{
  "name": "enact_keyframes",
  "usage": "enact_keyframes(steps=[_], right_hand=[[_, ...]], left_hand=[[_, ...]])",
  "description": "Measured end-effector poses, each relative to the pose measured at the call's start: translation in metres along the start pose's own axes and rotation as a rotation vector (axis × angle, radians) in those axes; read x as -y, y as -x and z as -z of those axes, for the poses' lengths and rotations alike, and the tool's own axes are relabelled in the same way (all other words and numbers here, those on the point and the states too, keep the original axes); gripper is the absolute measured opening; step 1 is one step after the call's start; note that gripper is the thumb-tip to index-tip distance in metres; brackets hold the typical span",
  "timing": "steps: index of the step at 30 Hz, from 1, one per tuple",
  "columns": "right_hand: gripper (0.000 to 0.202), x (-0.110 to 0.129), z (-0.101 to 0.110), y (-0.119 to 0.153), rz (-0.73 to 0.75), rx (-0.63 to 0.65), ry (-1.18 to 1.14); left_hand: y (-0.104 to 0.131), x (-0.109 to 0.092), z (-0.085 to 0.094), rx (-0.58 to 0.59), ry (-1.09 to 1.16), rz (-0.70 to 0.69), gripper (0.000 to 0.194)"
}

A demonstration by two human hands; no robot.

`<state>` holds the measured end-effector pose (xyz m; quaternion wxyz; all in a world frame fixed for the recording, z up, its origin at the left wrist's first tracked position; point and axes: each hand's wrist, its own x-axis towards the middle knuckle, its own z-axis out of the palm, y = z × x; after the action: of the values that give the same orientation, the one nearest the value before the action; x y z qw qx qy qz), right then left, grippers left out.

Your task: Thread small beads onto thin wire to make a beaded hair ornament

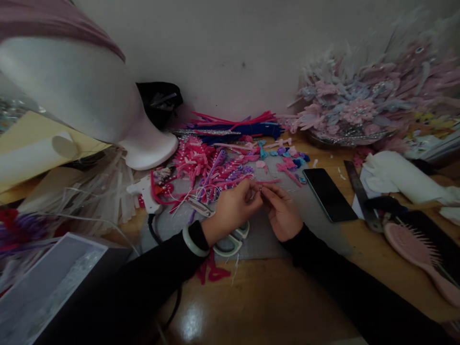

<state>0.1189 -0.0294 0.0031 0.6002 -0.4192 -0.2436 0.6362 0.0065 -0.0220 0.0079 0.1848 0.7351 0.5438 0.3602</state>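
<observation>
My left hand (237,206) and my right hand (282,211) meet at the fingertips over the grey mat (266,242). Both are closed in a pinch around something too small to make out. Beneath my left hand lie scissors (230,242) with pale green handles, their blades pointing to the upper left. A white glue gun (146,192) rests left of the hands. Behind them spreads a heap of pink and purple fuzzy-stem pieces (196,160) with beads. A dark-screened phone (328,194) lies right of my right hand.
A white mannequin head (82,91) stands at the back left, above an open box (61,282) of clear bits. Feathered pink flower ornaments (359,105) fill the back right. A metal ruler (361,194) and pink hairbrush (413,244) lie at the right; a black cable (154,230) trails from the glue gun.
</observation>
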Motion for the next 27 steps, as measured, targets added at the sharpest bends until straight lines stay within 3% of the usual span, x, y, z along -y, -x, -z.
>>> enact_keyframes(steps=[27], right_hand=[[0.009, 0.0019, 0.0011, 0.0003, 0.082, 0.01, 0.055]], left_hand=[[-0.0003, 0.0001, -0.0004, 0.001, 0.054, 0.016, 0.016]])
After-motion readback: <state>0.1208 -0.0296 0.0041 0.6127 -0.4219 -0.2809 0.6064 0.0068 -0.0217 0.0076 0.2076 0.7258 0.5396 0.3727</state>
